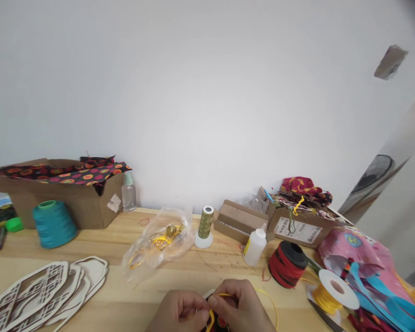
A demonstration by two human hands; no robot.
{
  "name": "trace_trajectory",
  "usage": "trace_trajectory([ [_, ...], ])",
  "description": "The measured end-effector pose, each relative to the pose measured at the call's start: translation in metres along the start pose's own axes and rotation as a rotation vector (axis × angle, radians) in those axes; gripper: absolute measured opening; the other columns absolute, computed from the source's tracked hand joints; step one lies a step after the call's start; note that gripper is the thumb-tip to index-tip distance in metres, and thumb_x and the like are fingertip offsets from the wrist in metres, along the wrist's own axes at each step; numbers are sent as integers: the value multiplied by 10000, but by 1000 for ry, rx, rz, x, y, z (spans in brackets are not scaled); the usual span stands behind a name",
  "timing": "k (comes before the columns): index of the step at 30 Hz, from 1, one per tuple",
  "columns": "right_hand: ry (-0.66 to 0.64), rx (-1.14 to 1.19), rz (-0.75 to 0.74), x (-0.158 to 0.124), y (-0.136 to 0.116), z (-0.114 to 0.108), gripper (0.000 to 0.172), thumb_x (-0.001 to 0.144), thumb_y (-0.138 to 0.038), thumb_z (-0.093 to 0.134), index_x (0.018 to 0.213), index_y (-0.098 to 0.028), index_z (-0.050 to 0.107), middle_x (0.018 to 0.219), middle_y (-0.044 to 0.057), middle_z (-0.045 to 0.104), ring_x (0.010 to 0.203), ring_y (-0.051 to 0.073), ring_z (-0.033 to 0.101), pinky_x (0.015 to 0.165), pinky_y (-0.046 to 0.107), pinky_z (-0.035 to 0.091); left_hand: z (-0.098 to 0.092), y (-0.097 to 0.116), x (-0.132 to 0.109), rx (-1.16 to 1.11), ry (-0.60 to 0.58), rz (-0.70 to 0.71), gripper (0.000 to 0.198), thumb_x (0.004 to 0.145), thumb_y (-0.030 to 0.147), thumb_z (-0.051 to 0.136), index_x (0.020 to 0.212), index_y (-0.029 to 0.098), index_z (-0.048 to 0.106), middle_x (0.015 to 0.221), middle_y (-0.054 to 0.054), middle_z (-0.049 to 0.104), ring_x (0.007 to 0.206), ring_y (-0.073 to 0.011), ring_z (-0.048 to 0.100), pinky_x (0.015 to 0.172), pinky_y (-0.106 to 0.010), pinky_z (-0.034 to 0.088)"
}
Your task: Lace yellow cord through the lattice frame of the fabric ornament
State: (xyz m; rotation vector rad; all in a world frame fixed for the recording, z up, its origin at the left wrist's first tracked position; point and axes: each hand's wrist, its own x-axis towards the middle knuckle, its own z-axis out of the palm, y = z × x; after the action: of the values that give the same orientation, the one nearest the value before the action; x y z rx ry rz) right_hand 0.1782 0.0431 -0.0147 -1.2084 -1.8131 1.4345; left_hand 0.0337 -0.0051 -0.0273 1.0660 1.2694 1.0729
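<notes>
At the bottom middle, my left hand (pixel 180 312) and my right hand (pixel 245 308) meet with their fingertips pinched together. Between them runs a yellow cord (pixel 211 320), and both hands grip it. A loop of the cord curves out to the right of my right hand onto the table. Under the fingers lies a dark patterned fabric piece (pixel 222 323), mostly hidden by my hands. The spool of yellow cord (pixel 327 300) lies farther right.
Left are openwork wooden pieces (pixel 38 295), a teal thread cone (pixel 55 226) and a fabric-filled cardboard box (pixel 79 203). Ahead are a plastic bag (pixel 141 246), an olive thread spool (pixel 205 226) and a white squeeze bottle (pixel 255 249). Red cord (pixel 282 269) and blue ribbon (pixel 376 295) lie right.
</notes>
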Motion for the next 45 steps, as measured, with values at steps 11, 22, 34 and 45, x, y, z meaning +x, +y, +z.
trace_trajectory([
  [11,119,25,-158,-1,-2,2,328,651,-411,542,526,-108,523,477,-55,305,425,53,241,387,187,162,-2,5,5,12,6,57,257,568,361,630,669,125,639,468,31,527,458,-96,424,466,-207,328],
  [22,212,-79,-256,-3,-5,2,305,687,-351,519,519,-104,582,489,-35,354,443,72,311,407,196,225,0,16,2,-39,-38,-24,213,553,325,640,594,118,608,464,36,531,461,-93,428,478,-200,324],
  [34,-20,407,10,-3,-10,-7,370,579,-456,613,493,-108,521,372,-66,365,356,28,261,357,164,173,-1,13,3,38,28,-12,242,561,353,638,604,115,617,425,45,532,433,-84,410,447,-191,313],
  [45,-100,845,195,-7,-18,-6,316,600,-240,559,864,-72,602,258,-91,368,232,19,222,279,140,116,0,16,0,-32,39,10,193,577,306,635,584,115,620,546,-14,634,536,-139,535,528,-230,387],
])
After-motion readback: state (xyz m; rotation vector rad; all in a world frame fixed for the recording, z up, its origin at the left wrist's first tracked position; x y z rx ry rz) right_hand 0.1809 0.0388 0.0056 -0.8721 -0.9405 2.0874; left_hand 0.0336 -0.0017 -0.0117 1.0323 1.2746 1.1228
